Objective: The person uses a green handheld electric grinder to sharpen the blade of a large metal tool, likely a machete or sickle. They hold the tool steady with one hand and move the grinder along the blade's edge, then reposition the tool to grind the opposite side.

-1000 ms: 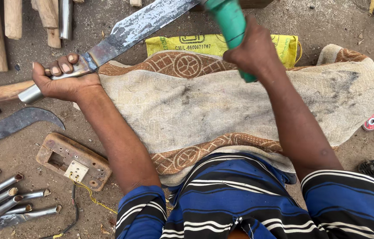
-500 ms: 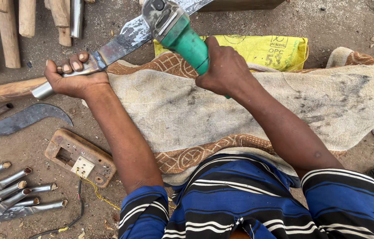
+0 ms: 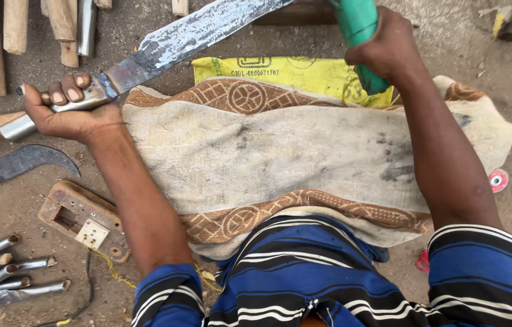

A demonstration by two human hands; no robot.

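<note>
I've swung the green grinder up and right since half a second ago.

My right hand (image 3: 389, 45) grips the grinder (image 3: 359, 36) tight; my left hand (image 3: 65, 112) clamps the machete (image 3: 189, 39) at its socket. A yellow sack (image 3: 292, 75) lies above the cloth (image 3: 280, 157).

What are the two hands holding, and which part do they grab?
The left hand grips the big knife at its metal socket, where the blade meets the wooden handle. The right hand is wrapped around the green body of a power tool.

One head-worn camera looks steeply down, close over the lap and ground (image 3: 14, 206) (no second view).
</note>
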